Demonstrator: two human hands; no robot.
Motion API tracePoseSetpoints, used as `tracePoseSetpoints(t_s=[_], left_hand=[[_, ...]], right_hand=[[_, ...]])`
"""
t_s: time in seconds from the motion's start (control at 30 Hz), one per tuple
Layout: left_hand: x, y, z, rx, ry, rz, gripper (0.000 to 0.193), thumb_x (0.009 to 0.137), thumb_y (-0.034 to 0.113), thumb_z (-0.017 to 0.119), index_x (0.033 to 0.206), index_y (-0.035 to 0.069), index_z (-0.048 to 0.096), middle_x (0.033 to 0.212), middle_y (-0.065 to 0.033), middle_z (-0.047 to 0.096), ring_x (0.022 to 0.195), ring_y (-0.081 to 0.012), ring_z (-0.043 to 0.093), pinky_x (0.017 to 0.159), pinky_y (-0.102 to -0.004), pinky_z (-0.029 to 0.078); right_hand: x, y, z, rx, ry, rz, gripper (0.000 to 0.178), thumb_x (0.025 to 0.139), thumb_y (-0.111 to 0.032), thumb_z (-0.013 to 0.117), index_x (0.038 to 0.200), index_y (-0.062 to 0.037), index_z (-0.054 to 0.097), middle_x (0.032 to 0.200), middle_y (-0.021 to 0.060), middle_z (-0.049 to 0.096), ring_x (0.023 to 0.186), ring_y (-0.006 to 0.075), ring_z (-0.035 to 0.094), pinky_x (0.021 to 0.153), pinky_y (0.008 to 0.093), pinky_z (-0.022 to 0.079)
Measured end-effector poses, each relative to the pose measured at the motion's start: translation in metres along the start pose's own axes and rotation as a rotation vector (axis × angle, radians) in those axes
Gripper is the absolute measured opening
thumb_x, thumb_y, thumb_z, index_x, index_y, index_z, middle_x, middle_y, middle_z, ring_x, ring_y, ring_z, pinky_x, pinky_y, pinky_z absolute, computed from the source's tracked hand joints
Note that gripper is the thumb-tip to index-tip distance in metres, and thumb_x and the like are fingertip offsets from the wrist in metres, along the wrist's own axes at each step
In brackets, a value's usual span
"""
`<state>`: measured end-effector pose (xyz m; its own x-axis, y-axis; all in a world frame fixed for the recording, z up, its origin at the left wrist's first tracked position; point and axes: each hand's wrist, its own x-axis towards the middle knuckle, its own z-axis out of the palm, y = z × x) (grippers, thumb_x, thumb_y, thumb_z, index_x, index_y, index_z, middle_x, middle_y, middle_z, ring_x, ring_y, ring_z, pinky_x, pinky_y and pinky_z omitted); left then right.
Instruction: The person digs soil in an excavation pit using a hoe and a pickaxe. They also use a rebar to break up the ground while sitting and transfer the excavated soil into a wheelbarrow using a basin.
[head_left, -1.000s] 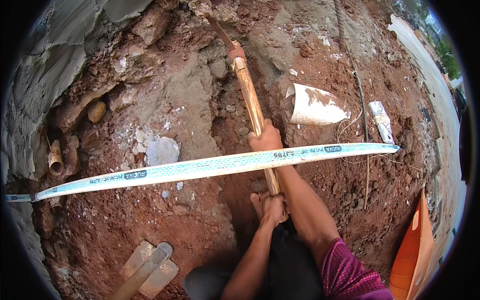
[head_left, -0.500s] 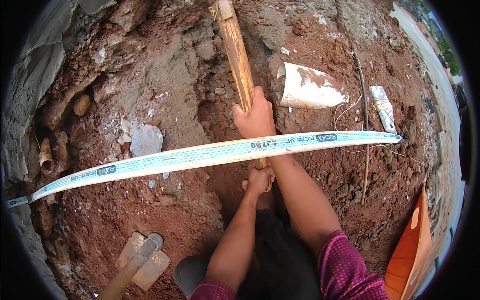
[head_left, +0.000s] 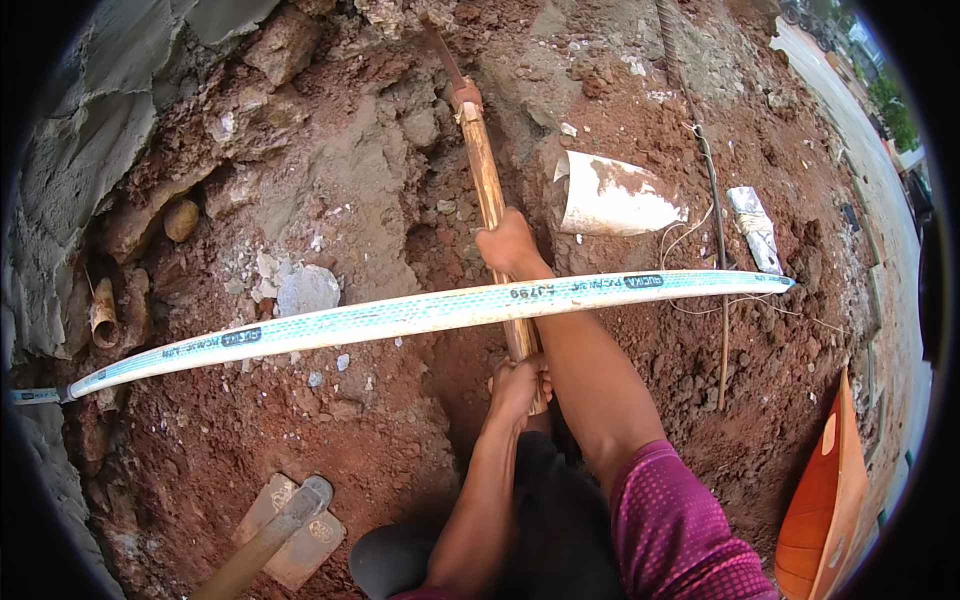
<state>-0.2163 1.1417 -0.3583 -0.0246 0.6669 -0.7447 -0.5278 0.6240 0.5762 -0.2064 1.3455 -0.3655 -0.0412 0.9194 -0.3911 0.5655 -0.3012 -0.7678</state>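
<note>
Both hands hold the wooden handle of a pickaxe (head_left: pixel 484 165), one above the other. Its narrow, rusty metal head points away from me, against the rough earth at the top. My right hand (head_left: pixel 510 244) wraps the middle of the handle. Closer to my body, my left hand (head_left: pixel 517 388) grips near the butt end. A long white pipe with blue markings (head_left: pixel 410 313) runs across the view, passing over my right forearm and hiding part of the handle. Beneath the handle lies a trench of reddish soil (head_left: pixel 440 350).
A hoe (head_left: pixel 305 500) lies at lower left. On the right are a broken white pipe piece (head_left: pixel 620 195), a wrapped silvery bundle (head_left: pixel 755 230), a thin rod (head_left: pixel 722 280) and an orange container (head_left: pixel 822 495). Grey rock (head_left: pixel 75 200) borders the left, with a pipe stub (head_left: pixel 103 315) nearby.
The pickaxe's metal head has come into view at the top. Both hands and the handle sit slightly lower in the picture, and the view itself has shifted a little.
</note>
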Motion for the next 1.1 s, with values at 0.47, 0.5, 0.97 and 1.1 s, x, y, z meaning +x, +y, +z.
tracePoseSetpoints(t_s=[0.47, 0.5, 0.97, 1.1], left_hand=[[-0.056, 0.055, 0.016, 0.178, -0.01, 0.022, 0.012, 0.089, 0.009, 0.064, 0.09, -0.003, 0.061, 0.074, -0.0073, 0.06, 0.058, -0.0131, 0.058, 0.051, -0.0285, 0.049], [-0.059, 0.058, 0.015, 0.188, 0.008, 0.019, 0.012, 0.088, 0.009, 0.064, 0.091, -0.003, 0.061, 0.074, -0.0073, 0.06, 0.058, -0.0132, 0.058, 0.051, -0.0286, 0.049], [-0.095, 0.052, 0.019, 0.265, 0.051, 0.067, 0.026, 0.083, -0.006, 0.064, 0.105, -0.004, 0.05, 0.071, -0.0082, 0.059, 0.051, -0.0148, 0.057, 0.045, -0.0289, 0.048], [-0.086, -0.009, 0.011, 0.282, 0.084, 0.22, 0.025, 0.081, -0.002, 0.063, 0.103, -0.002, 0.051, 0.065, -0.0048, 0.055, 0.047, -0.0131, 0.054, 0.043, -0.0296, 0.045]], right_hand=[[-0.032, -0.019, -0.021, 0.664, -0.258, -0.038, 0.035, 0.085, -0.026, 0.075, 0.101, 0.0004, 0.057, 0.075, 0.0077, 0.059, 0.054, 0.0155, 0.058, 0.05, 0.0306, 0.049], [-0.039, -0.023, -0.023, 0.637, -0.228, -0.003, 0.035, 0.086, -0.026, 0.074, 0.101, 0.001, 0.058, 0.076, 0.0081, 0.059, 0.056, 0.0155, 0.059, 0.052, 0.031, 0.05], [-0.08, -0.03, -0.037, 0.723, -0.259, 0.041, 0.024, 0.088, -0.018, 0.069, 0.097, -0.0012, 0.055, 0.071, 0.0055, 0.057, 0.055, 0.0142, 0.058, 0.05, 0.0301, 0.049], [-0.1, 0.002, -0.03, 0.64, -0.183, -0.151, 0.021, 0.082, -0.01, 0.067, 0.094, -0.0035, 0.051, 0.07, 0.001, 0.053, 0.056, 0.0079, 0.051, 0.048, 0.0274, 0.043]])
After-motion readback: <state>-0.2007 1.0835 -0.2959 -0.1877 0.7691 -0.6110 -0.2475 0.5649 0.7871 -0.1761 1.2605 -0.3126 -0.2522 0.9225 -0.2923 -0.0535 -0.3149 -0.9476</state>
